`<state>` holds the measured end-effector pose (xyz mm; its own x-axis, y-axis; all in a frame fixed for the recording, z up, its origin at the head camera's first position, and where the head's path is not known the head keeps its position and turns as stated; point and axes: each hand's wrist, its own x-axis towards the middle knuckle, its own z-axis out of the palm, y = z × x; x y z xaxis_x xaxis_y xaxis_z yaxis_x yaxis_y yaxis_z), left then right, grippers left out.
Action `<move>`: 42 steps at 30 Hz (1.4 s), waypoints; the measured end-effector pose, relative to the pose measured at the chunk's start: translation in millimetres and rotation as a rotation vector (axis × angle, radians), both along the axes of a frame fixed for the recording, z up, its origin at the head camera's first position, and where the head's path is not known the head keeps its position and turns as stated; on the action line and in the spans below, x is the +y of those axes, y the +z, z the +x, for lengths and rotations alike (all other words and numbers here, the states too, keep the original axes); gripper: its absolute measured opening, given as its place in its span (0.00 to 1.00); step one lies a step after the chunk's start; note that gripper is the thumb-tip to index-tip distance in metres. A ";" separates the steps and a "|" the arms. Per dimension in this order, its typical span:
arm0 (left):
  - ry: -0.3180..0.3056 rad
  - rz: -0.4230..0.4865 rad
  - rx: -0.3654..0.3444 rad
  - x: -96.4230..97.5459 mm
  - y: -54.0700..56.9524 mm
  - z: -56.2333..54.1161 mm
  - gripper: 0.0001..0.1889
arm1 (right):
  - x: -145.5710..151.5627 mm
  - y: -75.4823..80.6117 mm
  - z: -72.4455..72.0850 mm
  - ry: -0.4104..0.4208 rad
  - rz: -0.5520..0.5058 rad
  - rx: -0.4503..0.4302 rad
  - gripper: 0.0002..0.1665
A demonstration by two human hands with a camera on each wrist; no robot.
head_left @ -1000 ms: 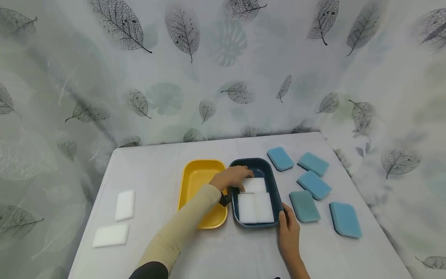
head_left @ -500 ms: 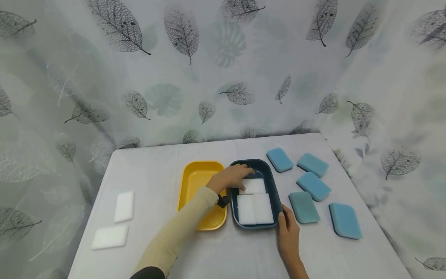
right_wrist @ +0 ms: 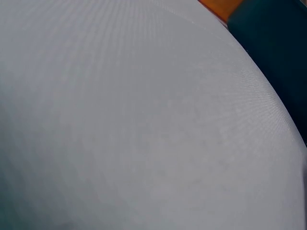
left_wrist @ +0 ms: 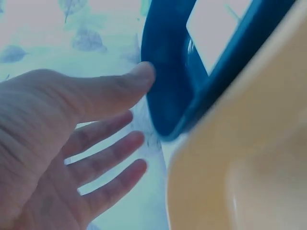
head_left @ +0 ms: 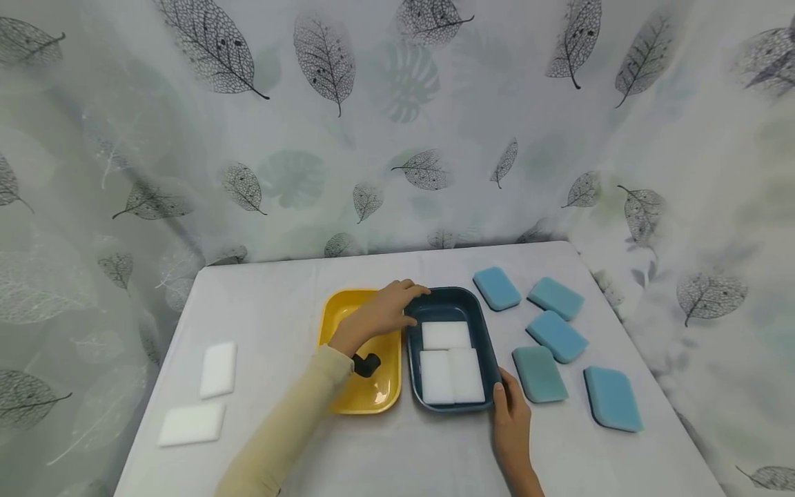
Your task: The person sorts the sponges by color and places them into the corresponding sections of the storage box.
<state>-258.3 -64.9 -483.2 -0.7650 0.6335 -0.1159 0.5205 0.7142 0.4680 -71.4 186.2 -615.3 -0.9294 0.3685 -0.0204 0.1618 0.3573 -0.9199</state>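
A dark blue tray [head_left: 484, 324] holds white sponge blocks: one block [head_left: 446, 335] lies crosswise, with two upright blocks, a left one [head_left: 437, 378] and a right one [head_left: 467, 376], below it. My left hand [head_left: 381, 310] hovers over the yellow tray [head_left: 388, 386], fingertips near the blue tray's upper left rim. In the left wrist view, that hand [left_wrist: 62, 139] has its fingers spread and nothing in them. My right hand [head_left: 513, 421] grips the blue tray's lower right corner with thumb and fingers; the right wrist view shows only cloth and part of the tray [right_wrist: 278, 52].
On the left of the white-clothed table [head_left: 279, 304] lie two white sponge blocks, an upper one [head_left: 218, 370] and a lower one [head_left: 192, 424]. Several blue and teal sponge blocks [head_left: 539, 374] lie right of the trays. A leaf-patterned curtain [head_left: 373, 138] hangs behind.
My left hand has let go of the crosswise white block and drawn back left, out of the dark blue tray to above the yellow one. My right hand stays at the tray's corner.
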 end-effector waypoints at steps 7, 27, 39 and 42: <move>0.179 0.118 0.141 -42.3 -2.4 5.8 0.27 | -0.5 0.2 0.5 0.001 0.010 -0.001 0.29; 0.635 0.126 0.204 -150.7 -24.8 26.7 0.25 | -2.1 2.2 1.4 -0.008 0.010 -0.021 0.31; 0.849 -0.045 0.283 -206.2 -46.1 59.1 0.26 | 0.1 0.3 0.6 0.000 0.009 0.016 0.29; 0.893 -0.094 0.278 -220.0 -51.9 68.0 0.28 | 1.5 0.0 1.0 -0.007 0.019 0.019 0.29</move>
